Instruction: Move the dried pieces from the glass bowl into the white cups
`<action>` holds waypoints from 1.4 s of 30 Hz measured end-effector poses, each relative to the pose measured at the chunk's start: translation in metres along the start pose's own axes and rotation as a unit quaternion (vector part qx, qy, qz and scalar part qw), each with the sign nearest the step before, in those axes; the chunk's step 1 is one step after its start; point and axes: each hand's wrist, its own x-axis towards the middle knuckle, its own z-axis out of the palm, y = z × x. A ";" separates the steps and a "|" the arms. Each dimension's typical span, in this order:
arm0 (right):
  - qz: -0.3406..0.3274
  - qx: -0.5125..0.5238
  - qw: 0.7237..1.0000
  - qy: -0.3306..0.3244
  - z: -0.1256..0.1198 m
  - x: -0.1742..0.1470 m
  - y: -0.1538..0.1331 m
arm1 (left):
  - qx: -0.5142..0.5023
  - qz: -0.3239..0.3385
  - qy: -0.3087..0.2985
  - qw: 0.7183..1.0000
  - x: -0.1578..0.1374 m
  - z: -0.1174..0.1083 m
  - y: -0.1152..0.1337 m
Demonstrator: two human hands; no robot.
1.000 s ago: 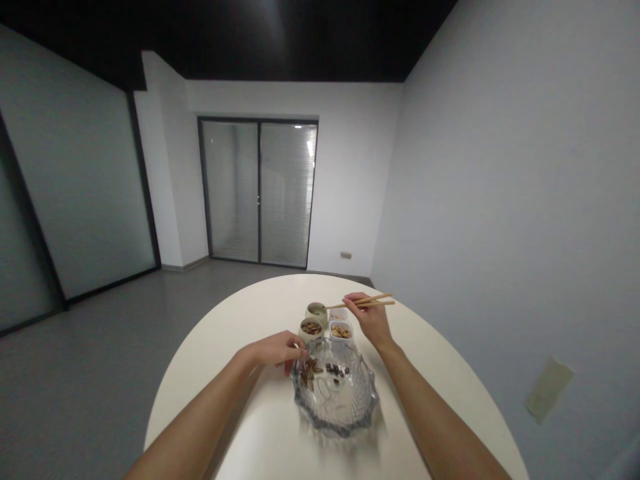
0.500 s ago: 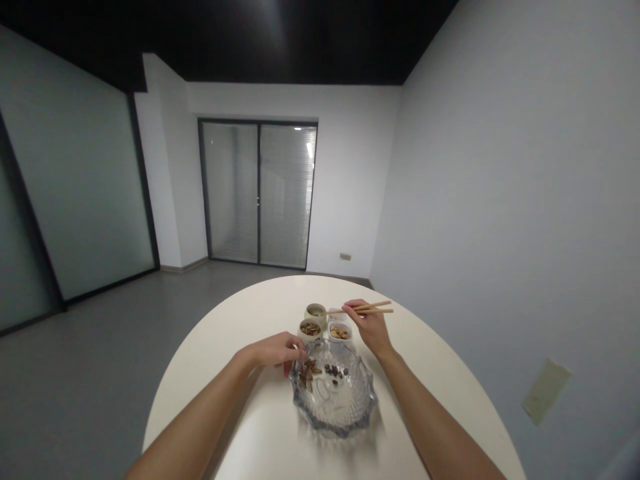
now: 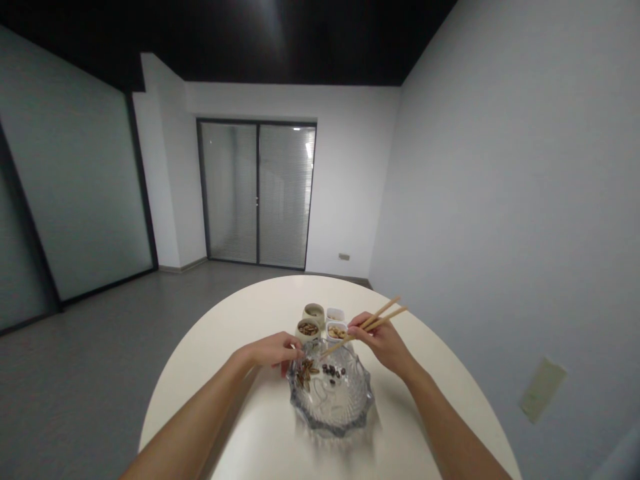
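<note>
Head: chopsticks now over glass bowl

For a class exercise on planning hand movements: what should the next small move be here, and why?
Probably the right hand should lower the chopsticks slightly toward the dark beans: the tips reach over the far side of the glass bowl, close to them, with nothing clearly visible between. The left hand, at the bowl's left rim, could help steady it.
</note>
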 end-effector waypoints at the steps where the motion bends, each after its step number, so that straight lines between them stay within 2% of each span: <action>1: 0.004 0.005 1.000 -0.012 0.001 -0.002 -0.002 | -0.001 0.000 0.000 1.000 0.000 0.000 0.000; 8: 0.010 -0.001 0.998 -0.060 0.014 -0.004 -0.011 | -0.015 0.011 -0.006 1.000 -0.001 0.000 0.002; 28: -0.006 0.013 0.996 -0.087 0.020 -0.007 -0.007 | -0.013 0.020 -0.006 1.000 -0.001 0.000 0.001; 34: -0.026 0.038 0.998 -0.043 0.012 -0.004 -0.007 | -0.017 0.007 -0.006 1.000 0.002 0.000 -0.006; 38: -0.046 0.055 0.996 0.048 0.013 -0.002 -0.005 | -0.017 0.013 -0.006 1.000 0.000 0.000 -0.003; 42: -0.070 0.042 0.990 0.119 0.024 0.001 0.000 | -0.013 0.014 -0.005 1.000 -0.002 -0.001 0.002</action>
